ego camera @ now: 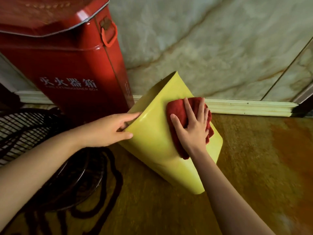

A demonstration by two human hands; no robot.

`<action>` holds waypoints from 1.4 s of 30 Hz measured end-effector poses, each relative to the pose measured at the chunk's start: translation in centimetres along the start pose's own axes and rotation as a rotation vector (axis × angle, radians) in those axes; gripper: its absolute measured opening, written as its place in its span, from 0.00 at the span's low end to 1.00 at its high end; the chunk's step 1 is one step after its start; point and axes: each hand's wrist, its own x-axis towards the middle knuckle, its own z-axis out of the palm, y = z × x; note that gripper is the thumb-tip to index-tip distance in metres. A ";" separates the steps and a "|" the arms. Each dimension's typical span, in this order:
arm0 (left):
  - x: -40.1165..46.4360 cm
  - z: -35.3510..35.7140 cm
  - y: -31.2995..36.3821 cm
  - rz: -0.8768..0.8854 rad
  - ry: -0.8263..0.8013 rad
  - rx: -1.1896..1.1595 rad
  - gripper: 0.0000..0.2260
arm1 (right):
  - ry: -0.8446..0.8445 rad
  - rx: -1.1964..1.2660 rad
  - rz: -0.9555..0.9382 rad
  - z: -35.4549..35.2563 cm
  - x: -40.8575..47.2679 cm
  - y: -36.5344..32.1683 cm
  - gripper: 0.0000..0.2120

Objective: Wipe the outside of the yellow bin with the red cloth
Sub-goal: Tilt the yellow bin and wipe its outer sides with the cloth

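Note:
The yellow bin (152, 143) is tipped over at a slant above the floor, its open rim towards the left and its base at the lower right. My left hand (110, 129) grips the rim, thumb on the outside and fingers hooked inside. A bunched red cloth (177, 112) lies on the bin's upper side. My right hand (193, 122) presses flat on the cloth with fingers spread. Part of the cloth is hidden under the palm.
A tall red fire extinguisher box (67, 61) stands just left of the bin against the marble wall (211, 39). A black wire fan guard (22, 131) and dark cables (105, 175) lie at the left. A pale skirting board (245, 107) runs behind; orange-brown floor (254, 158) extends right.

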 end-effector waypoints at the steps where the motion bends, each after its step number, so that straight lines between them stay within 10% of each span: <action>1: 0.1 0.1 0.2 0.015 0.007 -0.012 0.31 | 0.017 0.023 0.016 0.1 -0.2 0.0 0.34; 11: 2.0 -0.1 0.5 0.060 -0.068 -0.201 0.27 | -0.022 0.105 -0.162 0.7 2.0 -2.3 0.29; 20: 3.1 -0.3 1.0 0.045 -0.069 -0.130 0.29 | 0.139 0.183 0.348 -1.7 0.9 7.3 0.37; 28: 4.9 -0.5 3.3 0.005 -0.088 -0.198 0.27 | -0.037 0.191 -0.308 -1.3 2.8 -2.1 0.31; 34: 4.3 -0.9 1.4 0.025 0.171 -0.146 0.32 | 0.038 0.150 -0.021 -1.3 0.6 5.9 0.29; 42: 5.6 0.0 3.8 0.096 0.068 -0.126 0.28 | 0.115 0.234 0.237 -2.3 -0.5 6.5 0.31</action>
